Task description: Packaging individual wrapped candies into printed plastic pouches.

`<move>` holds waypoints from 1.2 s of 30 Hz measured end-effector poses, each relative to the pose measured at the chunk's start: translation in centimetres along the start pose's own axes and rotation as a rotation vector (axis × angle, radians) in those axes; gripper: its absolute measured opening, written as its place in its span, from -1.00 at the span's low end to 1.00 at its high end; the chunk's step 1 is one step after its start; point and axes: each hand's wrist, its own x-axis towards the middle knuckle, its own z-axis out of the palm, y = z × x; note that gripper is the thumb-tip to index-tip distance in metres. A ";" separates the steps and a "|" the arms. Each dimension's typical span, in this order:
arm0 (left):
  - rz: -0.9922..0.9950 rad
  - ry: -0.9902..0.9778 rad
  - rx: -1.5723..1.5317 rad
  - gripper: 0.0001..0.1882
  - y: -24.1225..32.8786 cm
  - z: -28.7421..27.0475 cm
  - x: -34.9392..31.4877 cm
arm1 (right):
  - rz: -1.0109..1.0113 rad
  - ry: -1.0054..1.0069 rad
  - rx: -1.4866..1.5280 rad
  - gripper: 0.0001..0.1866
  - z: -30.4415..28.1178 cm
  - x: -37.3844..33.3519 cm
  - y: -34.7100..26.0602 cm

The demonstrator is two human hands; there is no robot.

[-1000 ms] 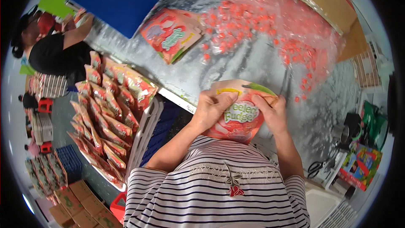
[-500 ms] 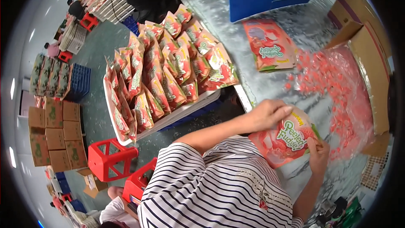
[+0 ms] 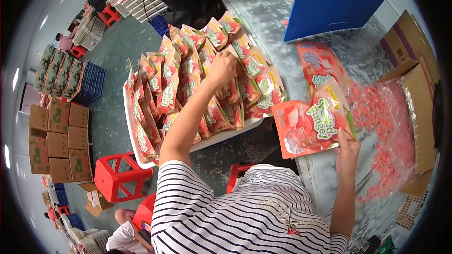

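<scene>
Both arms extended, a pouch being held in the right hand and the tray being reached into by the left.
The left hand [image 3: 222, 69] is placed palm-down, with fingers bent, among the filled pouches [image 3: 167, 89] standing in the white tray [image 3: 144, 163]; whether one is gripped there cannot be told, the fingertips being hidden. The left forearm is stretched across the tray's near edge. By the right hand [image 3: 348, 149], a red-and-pink pouch [image 3: 301, 129] is grasped at its lower right edge, the thumb laid on its printed face; it is held tilted over the edge of the marble-patterned table [image 3: 313, 178], near scattered red pieces [image 3: 383, 148].
</scene>
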 end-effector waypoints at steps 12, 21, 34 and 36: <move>0.030 -0.597 0.487 -0.81 -6.1 -0.6 2.4 | -0.023 -0.179 0.175 -0.69 6.4 8.9 -0.2; -0.020 -0.452 0.415 -0.87 -7.2 -6.4 -1.2 | -0.042 -0.251 0.332 -0.66 19.7 15.8 -0.8; -0.026 -0.251 0.093 -0.77 -7.3 -7.0 -3.0 | -0.132 -0.621 -0.222 -0.57 30.8 12.7 6.8; 0.039 -0.019 0.098 -0.58 -7.1 -6.2 -2.5 | -0.228 -0.552 -0.095 -0.63 26.9 11.6 5.3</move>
